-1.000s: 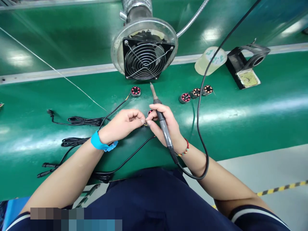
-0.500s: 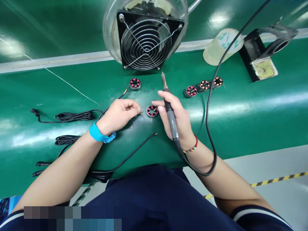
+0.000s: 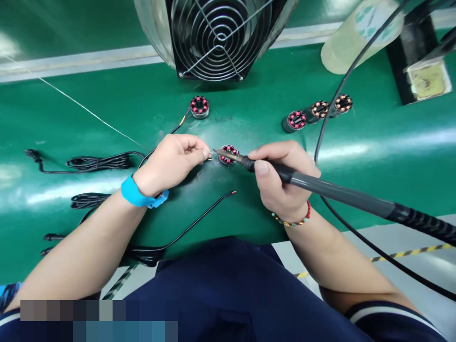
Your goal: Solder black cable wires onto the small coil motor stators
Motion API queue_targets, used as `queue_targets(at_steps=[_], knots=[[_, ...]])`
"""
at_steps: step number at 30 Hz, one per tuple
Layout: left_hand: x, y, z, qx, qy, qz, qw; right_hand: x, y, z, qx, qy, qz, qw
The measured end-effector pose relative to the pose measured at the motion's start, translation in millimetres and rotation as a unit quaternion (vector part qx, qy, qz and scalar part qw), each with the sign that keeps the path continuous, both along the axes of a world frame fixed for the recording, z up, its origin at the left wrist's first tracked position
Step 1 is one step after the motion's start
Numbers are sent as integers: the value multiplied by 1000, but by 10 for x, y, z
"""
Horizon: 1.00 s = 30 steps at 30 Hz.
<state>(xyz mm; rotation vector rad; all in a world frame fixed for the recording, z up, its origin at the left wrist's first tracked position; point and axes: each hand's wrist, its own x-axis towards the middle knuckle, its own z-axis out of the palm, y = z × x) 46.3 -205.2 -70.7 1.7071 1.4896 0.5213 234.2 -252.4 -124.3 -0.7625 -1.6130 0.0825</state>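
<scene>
My left hand (image 3: 170,161), with a blue wrist strap, pinches the bare end of a thin black cable against a small round coil part (image 3: 228,154) with red windings on the green bench. My right hand (image 3: 281,178) grips a grey soldering iron (image 3: 320,187) like a pen. The iron lies nearly level, and its tip (image 3: 218,152) meets the wire end at the left side of the coil part.
A caged extraction fan (image 3: 221,35) stands just behind. Another coil with a cable (image 3: 199,106) lies behind my left hand; three coils (image 3: 317,111) sit to the right. Coiled black cables (image 3: 96,163) lie left, a loose cable end (image 3: 230,193) in front, an iron stand (image 3: 420,61) far right.
My right hand swung the iron down from upright to nearly level, bringing its tip to the coil part. My head moved closer to the bench. My left hand stayed on the wire end.
</scene>
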Motion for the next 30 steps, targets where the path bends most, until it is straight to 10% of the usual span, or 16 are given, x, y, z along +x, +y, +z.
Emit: queue_targets(at_steps=[30], knots=[[-24, 5, -31, 31, 8, -9, 999, -37, -10, -15, -45, 31, 14, 998]])
